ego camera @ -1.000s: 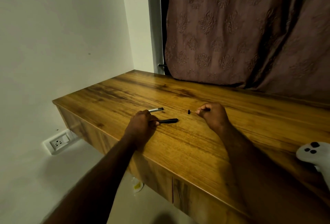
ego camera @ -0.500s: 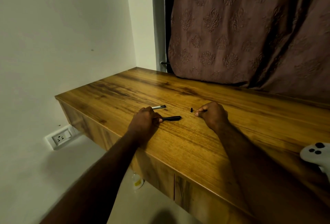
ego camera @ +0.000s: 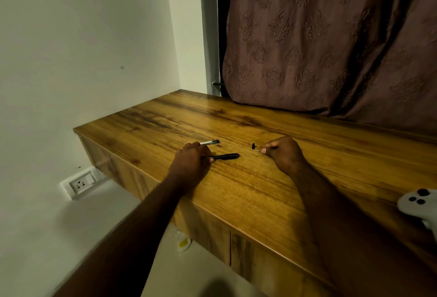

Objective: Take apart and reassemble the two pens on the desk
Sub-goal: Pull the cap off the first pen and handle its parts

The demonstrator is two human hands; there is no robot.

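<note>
A black pen (ego camera: 225, 156) lies on the wooden desk (ego camera: 248, 192), and my left hand (ego camera: 191, 163) grips its near end with the fingers curled over it. Just beyond that hand lies a second pen (ego camera: 210, 142) with a pale barrel and a dark tip, partly hidden by my knuckles. A small black pen piece (ego camera: 253, 146) rests loose on the desk. Right beside it my right hand (ego camera: 283, 152) is closed in a pinch, and a tiny pale pen part (ego camera: 258, 151) pokes out from the fingertips.
A white game controller (ego camera: 416, 204) sits at the desk's right edge. A brown patterned curtain (ego camera: 319, 48) hangs behind the desk, with a white wall to the left. Below are a wall socket (ego camera: 81, 184) and a small yellow-white object (ego camera: 183, 242) on the floor.
Both hands have stayed almost where they were. The whole view has shifted slightly. The small black piece still lies loose by my right fingertips.
</note>
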